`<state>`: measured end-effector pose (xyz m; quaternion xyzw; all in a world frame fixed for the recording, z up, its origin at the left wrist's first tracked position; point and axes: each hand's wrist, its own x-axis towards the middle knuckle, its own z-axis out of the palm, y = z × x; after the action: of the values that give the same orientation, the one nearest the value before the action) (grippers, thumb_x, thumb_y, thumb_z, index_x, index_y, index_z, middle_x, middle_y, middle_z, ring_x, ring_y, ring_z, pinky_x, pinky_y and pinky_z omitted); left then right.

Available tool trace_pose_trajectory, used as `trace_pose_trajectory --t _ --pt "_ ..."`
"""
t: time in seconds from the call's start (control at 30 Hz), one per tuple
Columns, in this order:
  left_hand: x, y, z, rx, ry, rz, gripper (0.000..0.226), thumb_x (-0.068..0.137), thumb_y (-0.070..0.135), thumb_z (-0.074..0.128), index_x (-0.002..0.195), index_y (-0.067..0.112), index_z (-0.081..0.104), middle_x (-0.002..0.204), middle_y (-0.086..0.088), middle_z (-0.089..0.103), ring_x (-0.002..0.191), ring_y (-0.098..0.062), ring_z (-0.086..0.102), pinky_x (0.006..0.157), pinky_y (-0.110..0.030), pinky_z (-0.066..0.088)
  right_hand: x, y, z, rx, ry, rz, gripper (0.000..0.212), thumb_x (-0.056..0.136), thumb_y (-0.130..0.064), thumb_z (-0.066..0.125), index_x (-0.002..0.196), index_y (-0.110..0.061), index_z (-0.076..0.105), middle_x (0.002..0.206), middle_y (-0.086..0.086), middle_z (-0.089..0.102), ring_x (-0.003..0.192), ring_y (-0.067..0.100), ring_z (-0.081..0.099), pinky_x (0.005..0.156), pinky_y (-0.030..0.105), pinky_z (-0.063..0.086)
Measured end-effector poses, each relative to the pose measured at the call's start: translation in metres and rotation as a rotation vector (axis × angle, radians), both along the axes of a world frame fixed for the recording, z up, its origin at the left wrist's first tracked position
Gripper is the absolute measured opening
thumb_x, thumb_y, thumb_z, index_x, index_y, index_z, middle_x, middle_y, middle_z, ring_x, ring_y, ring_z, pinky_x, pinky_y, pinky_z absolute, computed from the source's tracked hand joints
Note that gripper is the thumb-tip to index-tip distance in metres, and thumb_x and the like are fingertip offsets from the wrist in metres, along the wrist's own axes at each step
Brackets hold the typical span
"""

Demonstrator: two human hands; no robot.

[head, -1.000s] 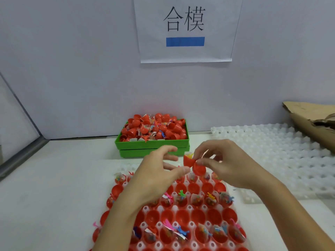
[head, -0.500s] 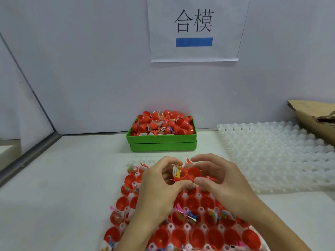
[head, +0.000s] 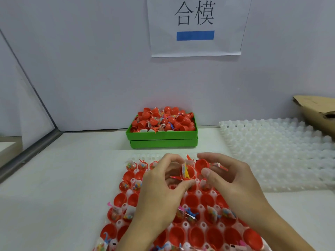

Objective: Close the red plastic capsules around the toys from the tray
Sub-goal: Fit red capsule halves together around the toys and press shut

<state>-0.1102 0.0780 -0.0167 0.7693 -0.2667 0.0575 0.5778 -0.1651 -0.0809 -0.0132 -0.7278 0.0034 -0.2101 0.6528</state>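
My left hand pinches an open red capsule half with a yellow toy and a clear wrapper sticking out of it. Just to its right, my right hand holds the other red capsule half between thumb and forefinger. Both hover over the far end of the white tray, whose cells hold red capsule halves, several with wrapped colourful toys. The two halves touch or nearly touch and are not joined.
A green bin heaped with red capsules stands behind the tray by the wall. A white cell tray lies at the right, with a cardboard box behind it. A paper sign hangs on the wall.
Both hands came down from in front of the green bin to just above the tray's far end. The capsule half with the toy now sits in my left fingers, the cap half apart in my right.
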Motion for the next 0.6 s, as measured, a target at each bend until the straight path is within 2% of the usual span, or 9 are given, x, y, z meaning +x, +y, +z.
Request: trace_pose_trajectory --t 0.07,0.17,0.23,0.3,0.33,0.5,0.57,0.6 --pt "-0.0006 -0.0002 0.0002 0.011 -0.021 -0.010 0.041 0.074 0.010 0.084 0.095 0.038 0.062 0.089 0.017 0.070 0.085 -0.005 0.070 0.072 -0.016 0.055 -0.0004 0.0020 -0.0012 -0.013 -0.001 0.009 0.027 0.088 -0.005 0.068 0.100 -0.029 0.074 0.081 0.009 0.074 0.072 0.022 0.069 0.075 0.037 0.055" --pt "-0.0020 -0.0008 0.0016 0.005 -0.040 -0.019 0.043 0.074 0.009 0.084 0.094 0.039 0.062 0.088 0.017 0.069 0.082 -0.004 0.070 0.069 -0.013 0.054 -0.0015 0.0041 -0.0009 -0.064 -0.030 0.004 0.029 0.091 -0.007 0.065 0.097 -0.035 0.071 0.083 0.000 0.074 0.068 0.020 0.069 0.067 0.030 0.057" --pt "-0.0026 -0.0011 0.0022 0.001 -0.050 -0.023 0.043 0.073 0.010 0.085 0.094 0.041 0.062 0.087 0.018 0.069 0.083 -0.005 0.070 0.069 -0.014 0.054 -0.0022 0.0037 0.0000 -0.099 -0.064 0.011 0.034 0.093 -0.005 0.062 0.101 -0.037 0.069 0.088 -0.002 0.069 0.064 0.027 0.067 0.063 0.040 0.056" --pt "-0.0033 -0.0015 0.0025 -0.002 -0.041 -0.035 0.043 0.073 0.010 0.084 0.094 0.041 0.063 0.088 0.016 0.070 0.085 -0.005 0.070 0.072 -0.018 0.056 -0.0029 0.0024 0.0006 -0.180 -0.078 0.027 0.035 0.095 -0.008 0.060 0.106 -0.040 0.067 0.086 0.007 0.064 0.064 0.038 0.061 0.063 0.053 0.052" --pt "-0.0035 -0.0017 0.0026 -0.005 -0.030 -0.046 0.043 0.074 0.008 0.084 0.095 0.040 0.064 0.088 0.015 0.071 0.086 -0.006 0.070 0.073 -0.019 0.057 -0.0031 0.0012 0.0008 -0.237 -0.082 0.032 0.035 0.095 -0.011 0.060 0.108 -0.042 0.067 0.084 0.009 0.062 0.065 0.038 0.059 0.065 0.054 0.051" --pt "-0.0040 -0.0017 0.0022 -0.031 0.004 -0.048 0.039 0.072 0.007 0.085 0.094 0.034 0.066 0.091 0.016 0.072 0.090 -0.002 0.070 0.075 -0.015 0.055 -0.0022 -0.0028 0.0014 -0.304 -0.096 0.069 0.035 0.095 -0.010 0.058 0.108 -0.039 0.072 0.092 0.007 0.060 0.073 0.034 0.060 0.071 0.048 0.053" --pt "-0.0045 -0.0018 0.0029 -0.036 0.005 -0.053 0.039 0.071 0.007 0.085 0.092 0.033 0.066 0.091 0.017 0.072 0.090 -0.001 0.069 0.074 -0.013 0.054 -0.0016 -0.0038 0.0005 -0.294 -0.088 0.064 0.029 0.096 -0.010 0.057 0.105 -0.032 0.072 0.084 0.007 0.061 0.069 0.031 0.060 0.068 0.046 0.053" --pt "-0.0047 -0.0018 0.0032 -0.040 0.007 -0.054 0.038 0.071 0.006 0.085 0.091 0.032 0.067 0.090 0.017 0.072 0.089 -0.001 0.070 0.074 -0.012 0.054 -0.0014 -0.0044 -0.0001 -0.272 -0.084 0.066 0.025 0.096 -0.009 0.056 0.104 -0.028 0.070 0.077 0.005 0.062 0.066 0.026 0.061 0.065 0.041 0.054"
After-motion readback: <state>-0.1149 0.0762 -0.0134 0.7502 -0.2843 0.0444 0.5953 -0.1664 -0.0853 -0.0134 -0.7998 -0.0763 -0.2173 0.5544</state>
